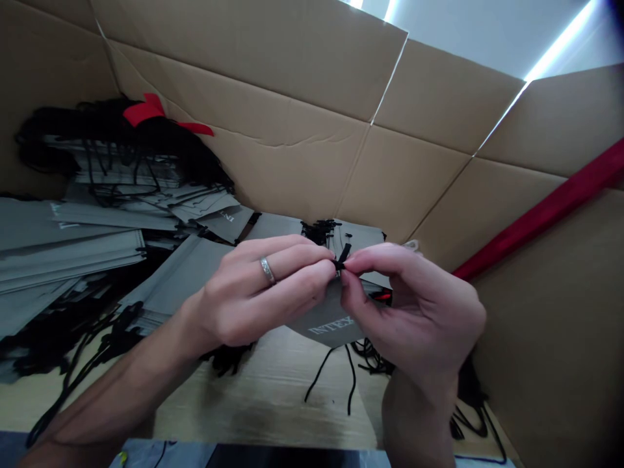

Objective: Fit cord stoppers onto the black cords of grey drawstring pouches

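My left hand (258,289), with a ring on one finger, and my right hand (419,312) meet in the middle of the view. Their fingertips pinch the end of a thin black cord (342,255) at the top of a grey paper bag (331,322) printed with pale letters. The bag is held up between both hands, tilted. Two loose black cord ends (336,377) hang below it over the wooden tabletop (253,396).
Stacks of flat grey bags (73,247) with tangled black cords (58,338) fill the left. A heap with a red ribbon (146,110) lies at the back left. Cardboard walls (302,143) enclose the area, with a red bar (541,214) on the right.
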{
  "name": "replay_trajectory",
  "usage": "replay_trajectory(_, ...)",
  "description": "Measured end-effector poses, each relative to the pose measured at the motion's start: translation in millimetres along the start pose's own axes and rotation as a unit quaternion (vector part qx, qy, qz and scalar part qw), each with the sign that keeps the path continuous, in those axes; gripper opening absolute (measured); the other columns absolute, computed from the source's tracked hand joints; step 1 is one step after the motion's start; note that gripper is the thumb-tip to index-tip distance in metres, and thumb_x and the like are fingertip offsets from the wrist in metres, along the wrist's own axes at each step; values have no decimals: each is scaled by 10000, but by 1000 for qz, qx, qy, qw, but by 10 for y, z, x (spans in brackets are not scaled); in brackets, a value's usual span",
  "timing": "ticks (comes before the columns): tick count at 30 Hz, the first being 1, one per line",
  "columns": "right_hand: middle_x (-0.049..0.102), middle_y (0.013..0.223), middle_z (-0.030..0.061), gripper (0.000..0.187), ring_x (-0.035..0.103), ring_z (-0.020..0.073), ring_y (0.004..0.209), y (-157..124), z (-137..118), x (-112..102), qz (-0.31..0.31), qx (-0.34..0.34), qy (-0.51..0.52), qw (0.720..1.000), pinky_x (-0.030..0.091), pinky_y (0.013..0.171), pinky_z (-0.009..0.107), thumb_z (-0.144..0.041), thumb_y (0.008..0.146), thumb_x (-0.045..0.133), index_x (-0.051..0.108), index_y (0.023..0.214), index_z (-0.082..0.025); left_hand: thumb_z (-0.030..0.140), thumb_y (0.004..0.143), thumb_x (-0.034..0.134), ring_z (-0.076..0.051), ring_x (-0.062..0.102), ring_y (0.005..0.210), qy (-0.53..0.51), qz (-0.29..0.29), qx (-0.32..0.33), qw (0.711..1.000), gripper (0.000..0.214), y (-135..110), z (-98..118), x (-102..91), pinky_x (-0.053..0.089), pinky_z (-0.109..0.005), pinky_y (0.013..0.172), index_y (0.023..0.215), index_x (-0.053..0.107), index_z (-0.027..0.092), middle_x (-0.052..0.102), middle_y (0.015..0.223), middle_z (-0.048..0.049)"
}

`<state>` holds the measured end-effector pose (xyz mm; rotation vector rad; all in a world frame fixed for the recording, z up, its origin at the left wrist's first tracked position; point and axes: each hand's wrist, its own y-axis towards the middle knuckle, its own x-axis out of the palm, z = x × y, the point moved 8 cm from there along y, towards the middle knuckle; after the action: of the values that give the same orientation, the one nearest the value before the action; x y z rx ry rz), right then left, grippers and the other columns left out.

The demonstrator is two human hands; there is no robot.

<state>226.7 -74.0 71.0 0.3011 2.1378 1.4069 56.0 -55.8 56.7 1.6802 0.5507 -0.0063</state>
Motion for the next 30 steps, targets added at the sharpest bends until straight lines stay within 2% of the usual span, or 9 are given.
replay_trajectory(3, 795, 895, -10, 244, 752, 176, 803, 14, -31, 29, -16, -22, 14, 1000, 636, 723, 343, -35, 945, 753, 764, 1008, -271, 105, 952, 865, -182, 825, 843, -26, 12, -9, 1000, 146, 32, 8, -12, 702, -266, 781, 1048, 757, 131, 844, 975, -79)
replay_trajectory(6, 795, 900, -3, 268, 758, 191, 797, 20, -28, 35, -14, -34, 35, 999, 649, 708, 360, -32, 945, 739, 770, 1024, -287, 75, 935, 829, -121, 781, 737, -67, 30, -72, 995, 152, 74, -64, -6, 660, -208, 697, 968, 741, 194, 834, 905, -12)
replay_trajectory(13, 780, 904, 4, 290, 755, 187, 799, 20, -2, 22, -13, -44, 52, 998, 640, 710, 352, -2, 921, 736, 765, 1026, -271, 62, 856, 804, -124, 779, 763, -253, 31, -170, 952, 199, 16, -293, 134, 634, -234, 691, 956, 743, 223, 810, 871, 9)
replay_trajectory(15, 779, 904, 9, 282, 753, 188, 813, 21, 1, 12, -14, -48, 40, 998, 630, 715, 348, 4, 920, 744, 762, 1026, -257, 66, 877, 810, -135, 789, 788, -223, 22, -160, 961, 195, 9, -281, 131, 646, -242, 717, 988, 750, 215, 816, 896, -3)
replay_trajectory(18, 781, 894, 9, 283, 752, 184, 799, 19, -34, 0, -12, -72, 2, 997, 638, 719, 337, 3, 922, 757, 763, 1034, -257, 73, 927, 842, -145, 809, 844, -83, 16, -78, 993, 177, 32, -108, 59, 666, -226, 784, 1043, 756, 175, 837, 969, -39)
replay_trajectory(21, 789, 897, 9, 296, 757, 186, 777, 12, -76, -6, -6, -90, -35, 995, 662, 720, 333, -1, 934, 767, 763, 1051, -273, 118, 957, 862, -183, 828, 889, 16, 7, -28, 999, 152, 42, 28, 30, 690, -259, 823, 1059, 753, 150, 844, 978, -68)
replay_trajectory(24, 796, 904, 14, 281, 763, 196, 782, 4, -105, 3, -6, -104, -50, 993, 674, 716, 345, -22, 948, 781, 764, 1063, -278, 106, 964, 832, -169, 822, 851, -11, 17, -43, 999, 135, 56, 28, 14, 689, -251, 784, 1031, 735, 173, 840, 956, -45)
replay_trajectory(27, 794, 910, 21, 281, 763, 193, 788, 0, -118, 5, -1, -120, -36, 992, 667, 711, 340, -9, 942, 782, 769, 1066, -261, 63, 914, 830, -127, 802, 818, -90, 35, -102, 990, 200, 59, -66, 15, 657, -203, 738, 998, 716, 204, 821, 917, 0)
replay_trajectory(30, 785, 908, 20, 292, 759, 187, 779, 9, -94, 14, 1, -113, -15, 993, 657, 696, 334, -1, 937, 762, 772, 1058, -266, 66, 876, 819, -124, 780, 776, -154, 33, -162, 974, 225, 31, -174, 62, 638, -224, 692, 975, 724, 244, 812, 890, 21)
